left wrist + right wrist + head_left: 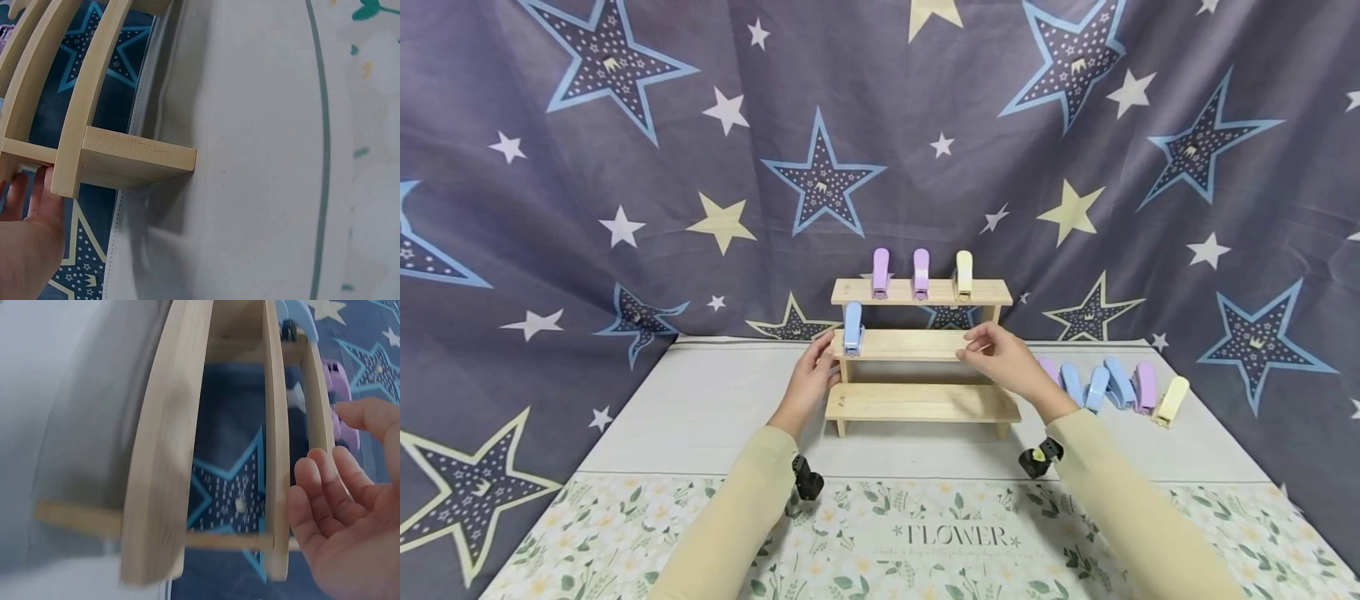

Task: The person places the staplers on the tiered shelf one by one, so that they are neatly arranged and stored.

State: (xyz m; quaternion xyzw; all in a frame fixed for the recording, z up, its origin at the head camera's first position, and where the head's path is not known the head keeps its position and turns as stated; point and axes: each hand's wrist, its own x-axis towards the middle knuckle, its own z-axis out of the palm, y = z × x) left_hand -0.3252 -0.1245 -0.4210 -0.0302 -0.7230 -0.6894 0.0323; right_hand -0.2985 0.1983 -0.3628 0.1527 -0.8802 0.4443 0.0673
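Observation:
A three-tier wooden display shelf stands in front of me. My left hand holds its left side by the middle tier; in the left wrist view the fingertips go behind the wood. My right hand is at the right end of the middle tier, holding nothing, its fingers loosely bent. A blue stapler stands upright at the left end of that tier. On the top tier stand two purple staplers, one left and one central, and a yellow stapler.
Right of the shelf, several more staplers lie together, among them a blue one, a purple one and a yellow one. A flower-printed cloth covers the table's front. Behind hangs a star-patterned curtain.

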